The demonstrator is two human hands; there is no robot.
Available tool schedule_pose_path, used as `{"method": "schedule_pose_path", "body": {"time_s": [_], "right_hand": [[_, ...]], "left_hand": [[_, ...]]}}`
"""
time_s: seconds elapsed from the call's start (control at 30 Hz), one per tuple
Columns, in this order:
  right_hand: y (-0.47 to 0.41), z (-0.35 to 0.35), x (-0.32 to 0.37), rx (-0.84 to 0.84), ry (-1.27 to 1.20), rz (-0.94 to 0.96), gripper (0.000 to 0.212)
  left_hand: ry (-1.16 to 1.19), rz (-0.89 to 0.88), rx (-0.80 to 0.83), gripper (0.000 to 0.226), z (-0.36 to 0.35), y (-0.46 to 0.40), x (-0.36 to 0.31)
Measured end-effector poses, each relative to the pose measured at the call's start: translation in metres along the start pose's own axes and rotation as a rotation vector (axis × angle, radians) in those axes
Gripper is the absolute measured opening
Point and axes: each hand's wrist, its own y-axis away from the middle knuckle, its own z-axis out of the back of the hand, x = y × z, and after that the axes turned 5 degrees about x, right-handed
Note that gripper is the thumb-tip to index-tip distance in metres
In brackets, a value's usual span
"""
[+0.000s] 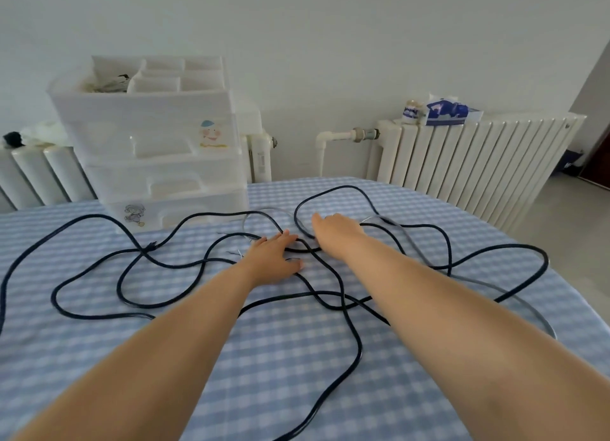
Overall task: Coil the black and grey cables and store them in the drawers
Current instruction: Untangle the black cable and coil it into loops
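Neither hand has closed on anything yet. The left hand (275,259) lies flat with fingers straight on the blue-and-white checked tablecloth (280,374), its fingertips touching a strand of the long thin black cable (355,341) near the middle of the surface. The right hand (336,229) reaches just beyond it, fingers extended over a black loop; whether they press the strand or hover I cannot tell.

That black cable sprawls in loose, crossing loops from the left edge to the right edge, while the thinner grey cable (528,305) curls toward the right edge, partly under the black one.

I judge this to be the very start: sorting out one cable to begin coiling. The next move calls for finding a free end and lifting it clear of the crossings.

A white translucent plastic drawer unit (158,163) stands at the far left of the surface, drawers closed. Both cables run under the forearms, and the black one leaves the frame at the near edge.
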Motion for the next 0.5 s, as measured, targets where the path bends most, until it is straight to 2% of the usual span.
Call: {"method": "schedule_pose_path", "body": {"time_s": [0.1,0.27,0.4,0.5], "right_hand": [[0.003,-0.005,0.001,-0.027,0.059,0.03,0.044],[0.005,-0.017,0.002,-0.082,-0.196,0.039,0.042],[0.023,-0.031,0.003,-0.268,-0.244,-0.091,0.046],[0.041,-0.042,-0.008,-0.289,-0.28,-0.146,0.046]], "left_hand": [[0.13,0.021,0.009,0.055,0.004,0.005,-0.005],[0.228,0.097,-0.08,0.04,0.003,-0.001,-0.003],[0.056,0.132,-0.197,0.042,-0.004,-0.01,-0.013],[-0.094,0.192,-0.244,0.045,-0.003,-0.018,-0.025]]}}
